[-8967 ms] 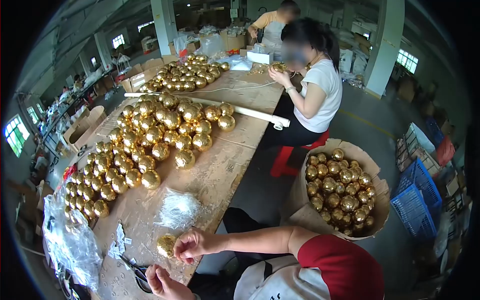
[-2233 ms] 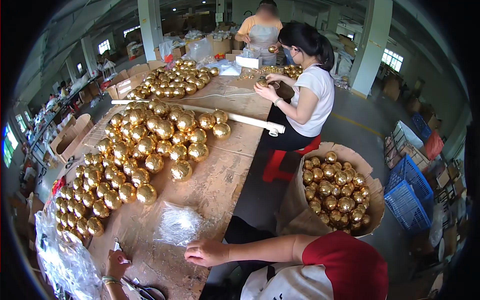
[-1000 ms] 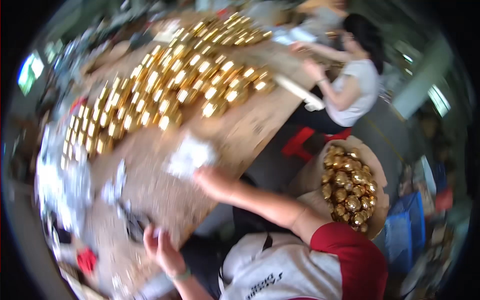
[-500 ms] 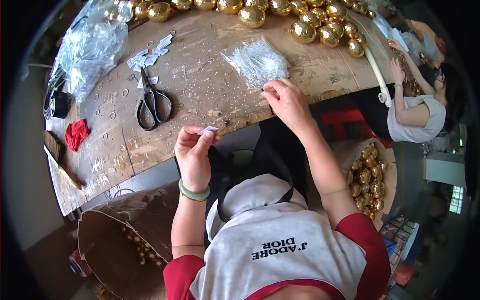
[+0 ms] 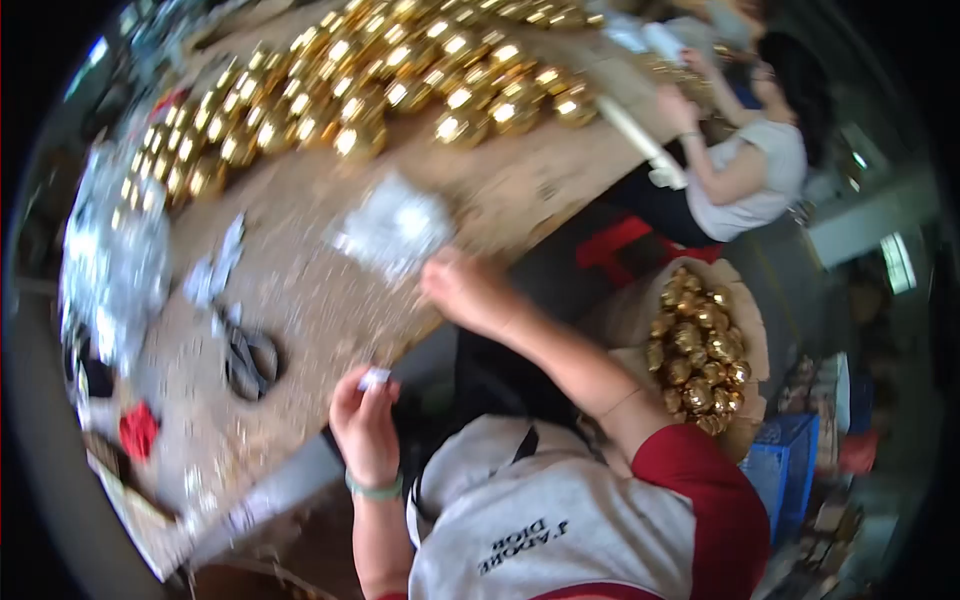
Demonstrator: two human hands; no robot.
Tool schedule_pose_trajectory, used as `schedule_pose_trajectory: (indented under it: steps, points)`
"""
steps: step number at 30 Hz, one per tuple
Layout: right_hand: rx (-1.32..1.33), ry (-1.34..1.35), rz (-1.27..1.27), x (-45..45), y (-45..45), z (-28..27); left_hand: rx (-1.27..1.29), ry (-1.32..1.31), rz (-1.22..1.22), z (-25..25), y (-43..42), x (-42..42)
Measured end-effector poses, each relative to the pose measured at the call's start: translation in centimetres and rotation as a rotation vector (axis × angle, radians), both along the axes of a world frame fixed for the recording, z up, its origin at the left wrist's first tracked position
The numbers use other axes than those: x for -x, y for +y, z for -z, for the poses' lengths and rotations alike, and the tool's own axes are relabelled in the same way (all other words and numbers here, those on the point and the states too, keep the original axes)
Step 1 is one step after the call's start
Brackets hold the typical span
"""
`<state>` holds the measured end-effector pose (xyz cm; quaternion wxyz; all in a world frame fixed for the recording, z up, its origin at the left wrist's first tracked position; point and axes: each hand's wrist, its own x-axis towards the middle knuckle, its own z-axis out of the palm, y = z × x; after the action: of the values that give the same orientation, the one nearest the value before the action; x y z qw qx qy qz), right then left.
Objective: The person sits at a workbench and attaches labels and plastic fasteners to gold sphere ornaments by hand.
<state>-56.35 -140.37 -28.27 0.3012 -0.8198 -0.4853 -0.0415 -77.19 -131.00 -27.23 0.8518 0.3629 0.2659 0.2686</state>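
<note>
Between the thumb and fingers of my left hand (image 5: 365, 415) is a small white tag (image 5: 374, 378), just off the table's front edge. My right hand (image 5: 468, 290) is closed beside a pile of thin clear strands (image 5: 396, 226); blur hides what its fingers hold, if anything. Black-handled scissors (image 5: 248, 358) lie on the wooden table (image 5: 310, 300), near several loose white tags (image 5: 214, 270). Many shiny gold balls (image 5: 360, 135) cover the far part of the table.
Clear plastic bags (image 5: 115, 270) and a red cloth (image 5: 139, 430) are at the left. A white pipe (image 5: 640, 138) crosses the table near a seated co-worker (image 5: 755, 160). At the right are a carton of gold balls (image 5: 745, 300) and a blue crate (image 5: 785, 465).
The view has swung up and away from straight down, so more gold balls show. My left hand still holds the tag, and my right hand is still by the strands.
</note>
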Motion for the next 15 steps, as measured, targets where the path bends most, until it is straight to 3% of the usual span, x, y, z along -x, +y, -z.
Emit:
schedule_pose_trajectory:
  steps: [1,5,13,15]
  points:
    - [0.056,-0.007,-0.003,-0.6,0.4,1.7,-0.039,-0.094,0.079,0.7,0.3,0.1]
    - [0.062,0.184,-0.065,-0.3,-0.5,-1.0,0.001,-0.133,0.088,0.7,0.2,-0.4]
    - [0.088,0.162,-0.058,-1.0,0.0,-0.4,0.014,-0.123,0.124,-0.3,-1.1,-1.8]
    - [0.292,0.120,-0.036,-1.0,0.3,-0.6,0.014,-0.118,0.131,-0.6,-1.3,-2.0]
